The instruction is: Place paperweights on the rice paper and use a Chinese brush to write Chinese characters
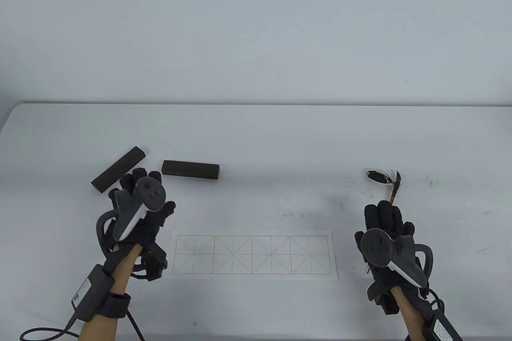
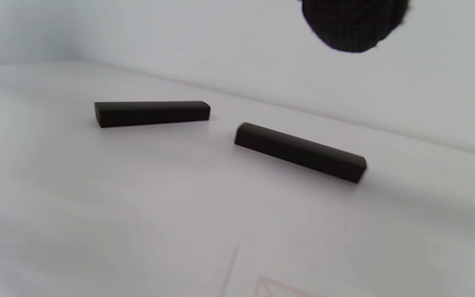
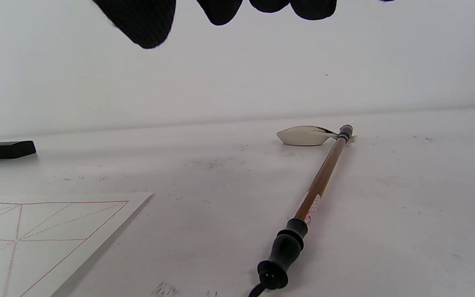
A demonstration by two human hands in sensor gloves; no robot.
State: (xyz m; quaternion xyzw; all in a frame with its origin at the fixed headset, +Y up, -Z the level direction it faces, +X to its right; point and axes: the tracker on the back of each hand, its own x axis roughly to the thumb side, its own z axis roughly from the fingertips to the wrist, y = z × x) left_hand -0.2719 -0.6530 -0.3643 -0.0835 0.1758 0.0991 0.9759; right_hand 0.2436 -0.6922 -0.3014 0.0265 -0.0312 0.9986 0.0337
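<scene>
Nothing of the task is being shown as done: the rice paper (image 1: 254,255), ruled in a red grid, is lying unweighted near the table's (image 1: 256,133) front edge, and no ink is being seen on its squares; both paperweights are lying off the sheet on the left half of the table, the angled paperweight (image 1: 118,168) just beyond the left hand (image 1: 138,213) and the level paperweight (image 1: 191,169) just beside it toward the centre, the two close but apart in the left wrist view; the left hand is being held above the table with its fingers loosely curled and gripping nothing, one fingertip alone being caught at the top of its wrist view; the right hand (image 1: 386,233) is being held over the brush (image 3: 318,185), its fingertips (image 3: 146,22) hanging clear above the handle with nothing pinched; the brush is lying flat on the right half of the table, its head resting against the white ink dish (image 1: 377,176); both weights are judged to be waiting to be placed, and all the writing is being left to do; ink specks are marking the surface around the dish, and nothing is being seen standing between hands and tools.
</scene>
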